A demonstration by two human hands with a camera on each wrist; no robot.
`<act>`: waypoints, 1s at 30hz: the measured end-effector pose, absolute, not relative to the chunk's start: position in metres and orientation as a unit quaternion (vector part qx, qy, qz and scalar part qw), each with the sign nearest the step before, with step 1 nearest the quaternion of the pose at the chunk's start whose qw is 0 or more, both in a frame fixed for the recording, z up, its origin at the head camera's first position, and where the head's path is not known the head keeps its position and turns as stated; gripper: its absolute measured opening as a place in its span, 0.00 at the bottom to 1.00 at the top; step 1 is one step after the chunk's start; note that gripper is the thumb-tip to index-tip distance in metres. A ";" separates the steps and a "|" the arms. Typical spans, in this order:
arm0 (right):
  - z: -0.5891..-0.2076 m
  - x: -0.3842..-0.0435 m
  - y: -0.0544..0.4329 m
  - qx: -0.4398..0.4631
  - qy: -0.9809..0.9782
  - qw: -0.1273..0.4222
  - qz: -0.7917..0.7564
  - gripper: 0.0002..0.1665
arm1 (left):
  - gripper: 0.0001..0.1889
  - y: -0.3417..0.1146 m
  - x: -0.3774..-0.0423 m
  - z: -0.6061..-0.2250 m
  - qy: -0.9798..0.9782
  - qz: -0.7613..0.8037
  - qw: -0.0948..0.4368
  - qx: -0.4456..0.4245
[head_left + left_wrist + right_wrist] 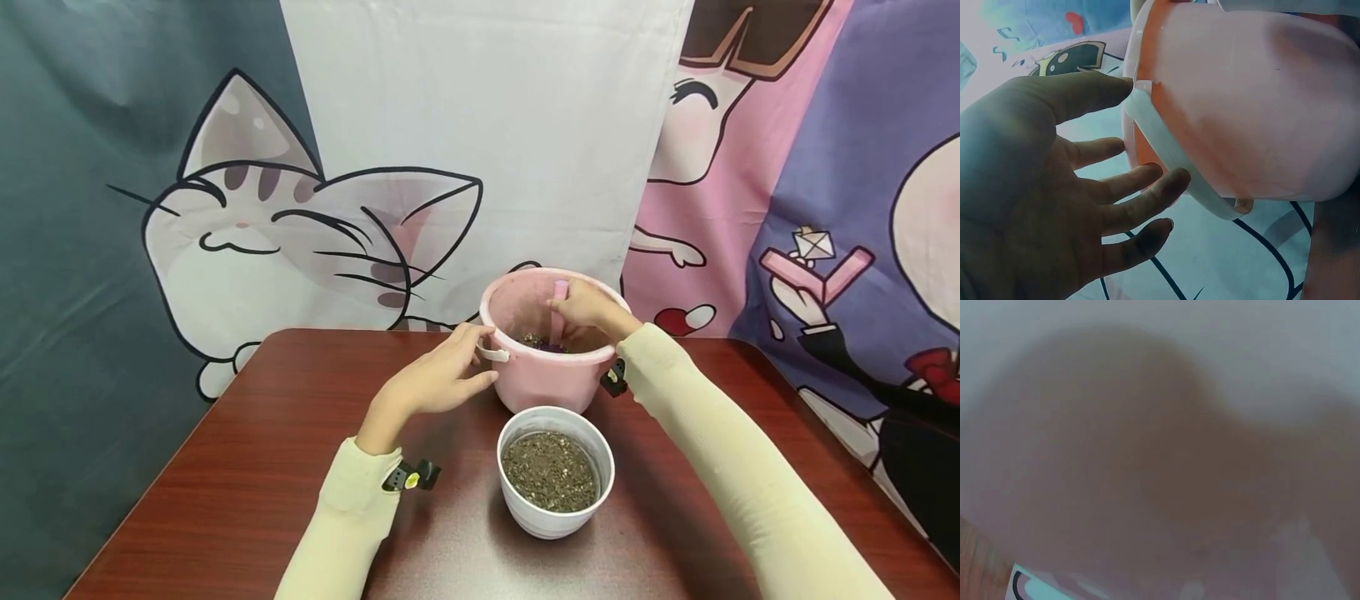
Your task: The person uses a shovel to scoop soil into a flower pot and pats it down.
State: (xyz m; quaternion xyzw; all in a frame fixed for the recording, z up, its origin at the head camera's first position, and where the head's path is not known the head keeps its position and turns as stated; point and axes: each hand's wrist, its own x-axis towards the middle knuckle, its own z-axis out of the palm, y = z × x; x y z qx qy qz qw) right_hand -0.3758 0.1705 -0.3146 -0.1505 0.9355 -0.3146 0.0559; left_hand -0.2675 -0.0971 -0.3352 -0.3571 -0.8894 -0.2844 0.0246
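A pink bucket [551,379] with a white handle [1179,159] stands on the table. Its left rim is touched by my left hand [438,375], whose fingers are spread and relaxed beside the handle. Inside the bucket, my right hand [588,304] grips the upright pink handle of what looks like a small trowel [559,302]. The tool's purple lower end is mostly hidden, beside dark loose soil [534,340]. Just in front of the bucket is a white pot [551,523] filled with brown soil [551,471]. The right wrist view is a close blur of the bucket wall.
The reddish-brown wooden table [300,408] lies under everything. A cartoon-printed cloth [480,100] hangs behind its far edge, close to the bucket. Black wrist straps with small devices sit on both sleeves.
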 end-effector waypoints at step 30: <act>-0.316 -0.377 0.171 -0.176 0.916 0.052 -0.356 0.20 | 0.35 -0.095 -0.259 -0.331 -0.898 -0.250 0.036 -0.361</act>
